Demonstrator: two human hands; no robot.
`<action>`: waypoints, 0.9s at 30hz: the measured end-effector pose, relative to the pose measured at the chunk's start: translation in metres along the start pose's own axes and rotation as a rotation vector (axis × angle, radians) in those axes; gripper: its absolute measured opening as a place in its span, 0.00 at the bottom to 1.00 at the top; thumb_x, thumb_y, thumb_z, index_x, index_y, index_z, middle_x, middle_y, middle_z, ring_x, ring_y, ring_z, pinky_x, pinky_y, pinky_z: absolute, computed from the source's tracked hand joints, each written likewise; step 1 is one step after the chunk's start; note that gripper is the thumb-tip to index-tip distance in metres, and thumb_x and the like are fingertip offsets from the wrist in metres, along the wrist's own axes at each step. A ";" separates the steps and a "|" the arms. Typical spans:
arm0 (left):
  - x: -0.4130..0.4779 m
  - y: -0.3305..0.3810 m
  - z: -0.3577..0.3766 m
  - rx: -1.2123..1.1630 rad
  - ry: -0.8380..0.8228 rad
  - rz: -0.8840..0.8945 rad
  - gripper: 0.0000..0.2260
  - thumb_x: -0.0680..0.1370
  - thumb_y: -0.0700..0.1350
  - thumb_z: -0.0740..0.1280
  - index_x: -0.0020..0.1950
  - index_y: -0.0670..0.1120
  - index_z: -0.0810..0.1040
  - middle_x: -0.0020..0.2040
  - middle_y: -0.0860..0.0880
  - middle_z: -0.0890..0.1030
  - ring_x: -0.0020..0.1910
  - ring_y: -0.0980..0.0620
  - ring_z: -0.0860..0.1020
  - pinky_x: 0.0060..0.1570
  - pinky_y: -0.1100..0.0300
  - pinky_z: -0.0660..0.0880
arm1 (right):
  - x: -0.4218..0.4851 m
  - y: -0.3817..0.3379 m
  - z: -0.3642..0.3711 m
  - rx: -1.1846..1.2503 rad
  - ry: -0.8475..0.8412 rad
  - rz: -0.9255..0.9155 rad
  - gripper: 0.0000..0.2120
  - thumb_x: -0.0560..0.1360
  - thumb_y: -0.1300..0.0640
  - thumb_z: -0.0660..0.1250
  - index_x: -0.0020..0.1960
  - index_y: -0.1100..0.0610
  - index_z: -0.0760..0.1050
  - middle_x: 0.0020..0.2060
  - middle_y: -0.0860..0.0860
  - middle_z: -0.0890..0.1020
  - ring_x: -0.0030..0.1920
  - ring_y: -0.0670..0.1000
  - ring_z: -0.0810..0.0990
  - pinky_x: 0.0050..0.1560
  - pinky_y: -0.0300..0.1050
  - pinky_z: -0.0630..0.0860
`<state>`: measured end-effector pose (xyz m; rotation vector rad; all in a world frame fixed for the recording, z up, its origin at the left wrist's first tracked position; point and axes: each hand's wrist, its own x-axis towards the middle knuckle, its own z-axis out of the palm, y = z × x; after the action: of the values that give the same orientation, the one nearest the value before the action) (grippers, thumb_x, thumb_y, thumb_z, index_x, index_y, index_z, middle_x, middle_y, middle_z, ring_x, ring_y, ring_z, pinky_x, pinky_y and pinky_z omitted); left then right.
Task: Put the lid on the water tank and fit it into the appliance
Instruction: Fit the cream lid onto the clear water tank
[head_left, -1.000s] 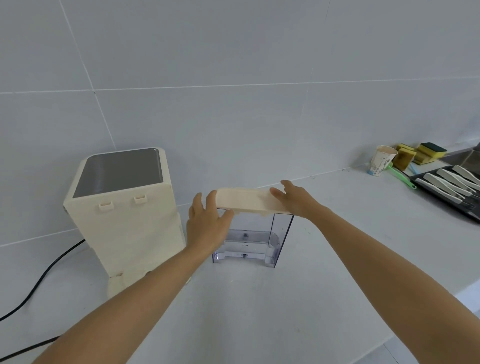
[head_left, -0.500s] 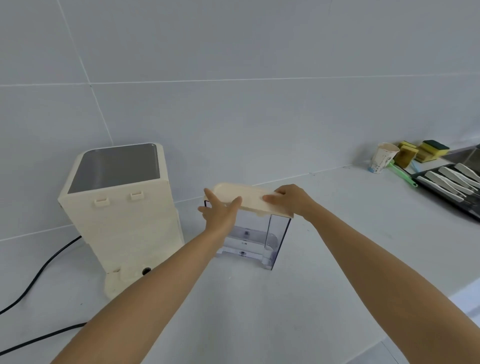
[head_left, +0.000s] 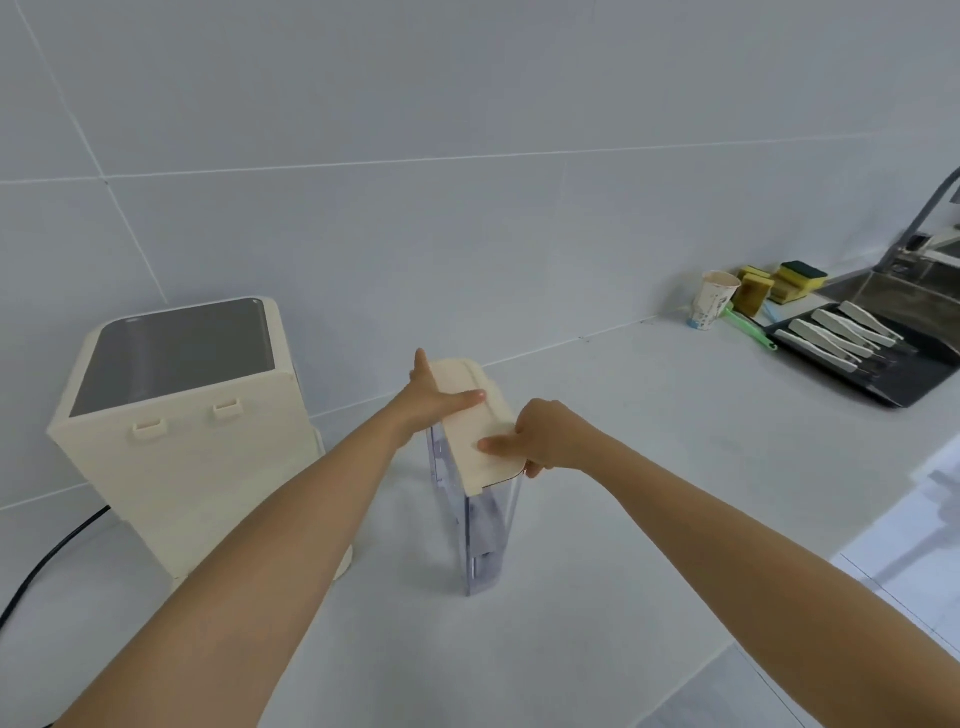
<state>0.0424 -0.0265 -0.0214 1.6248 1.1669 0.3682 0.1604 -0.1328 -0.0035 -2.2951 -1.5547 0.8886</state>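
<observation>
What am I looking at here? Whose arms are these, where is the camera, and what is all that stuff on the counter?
There is no robot here. The camera sits on a person's head and looks down, so the two bare arms are that person's own. The left hand and right hand both hold a cream lid, which is on top of a clear water tank, though whether it is fully seated is hard to tell. The tank stands on a white counter. To the left stands a cream appliance with a black cable. Far right: a paper cup, yellow sponges, a dark tray of white-handled utensils, and the edge of a sink.
</observation>
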 end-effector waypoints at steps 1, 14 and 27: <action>0.001 0.002 0.000 0.030 -0.028 0.009 0.49 0.70 0.52 0.71 0.74 0.48 0.34 0.75 0.46 0.58 0.70 0.45 0.64 0.66 0.52 0.64 | -0.002 -0.002 0.002 0.000 -0.006 -0.006 0.21 0.71 0.44 0.65 0.28 0.58 0.67 0.29 0.53 0.77 0.28 0.49 0.74 0.38 0.39 0.71; -0.033 0.023 0.007 0.454 0.137 0.260 0.36 0.76 0.56 0.61 0.75 0.42 0.45 0.77 0.44 0.51 0.74 0.47 0.56 0.68 0.52 0.60 | 0.005 -0.008 -0.061 0.033 0.103 -0.035 0.19 0.76 0.47 0.59 0.44 0.63 0.76 0.43 0.57 0.81 0.38 0.53 0.79 0.35 0.40 0.70; -0.073 -0.008 0.058 0.881 0.184 0.287 0.36 0.75 0.58 0.58 0.74 0.40 0.47 0.76 0.41 0.54 0.75 0.43 0.51 0.73 0.48 0.51 | 0.068 -0.046 -0.021 -0.279 -0.051 -0.316 0.23 0.79 0.48 0.51 0.71 0.55 0.63 0.74 0.53 0.62 0.76 0.52 0.54 0.73 0.50 0.51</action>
<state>0.0456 -0.1201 -0.0291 2.5840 1.3256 0.1849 0.1552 -0.0492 0.0124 -2.1182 -2.1057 0.6892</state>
